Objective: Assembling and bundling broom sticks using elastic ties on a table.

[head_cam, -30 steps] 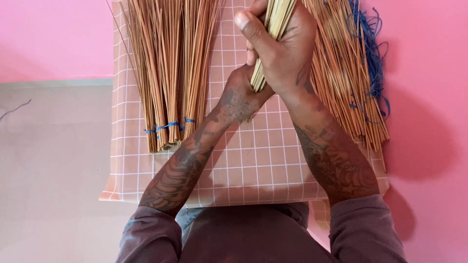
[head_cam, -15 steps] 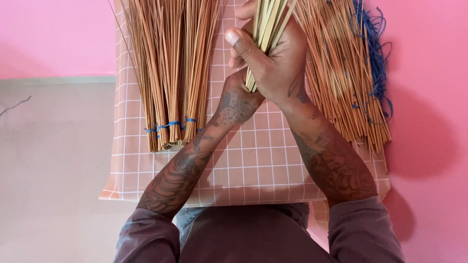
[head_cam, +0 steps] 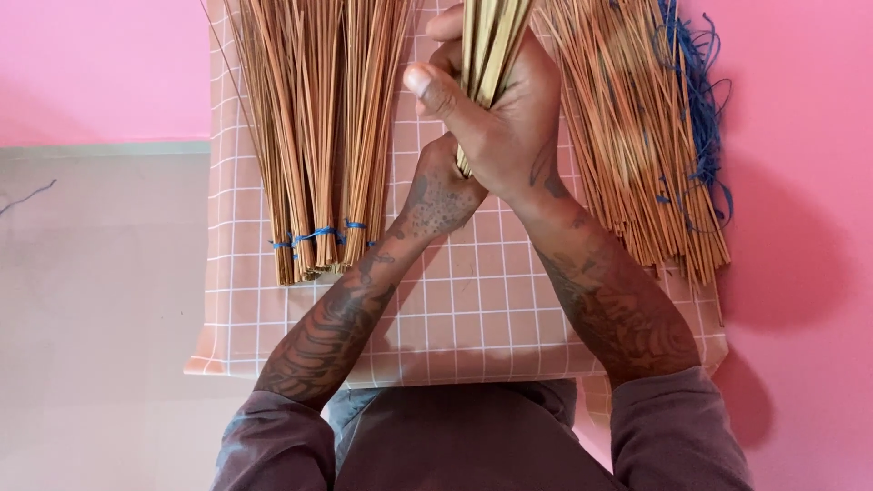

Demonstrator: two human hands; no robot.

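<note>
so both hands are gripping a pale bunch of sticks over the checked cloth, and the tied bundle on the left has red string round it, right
Not quite: the head view shows blue string round the tied bundle, not red. The rest holds: the right hand and left hand grip the pale bunch of sticks over the checked cloth.

Pink wall [head_cam: 100,68], pale floor [head_cam: 91,318], pink surface [head_cam: 800,273].

A slim bundle of pale yellowish-green straight reed sticks [head_cam: 486,55] is standing nearly upright, running off the top edge of the view. Its sticks are lying packed side by side, its lower end is poking out just under the fist enclosing it, above the checked sheet.
</note>
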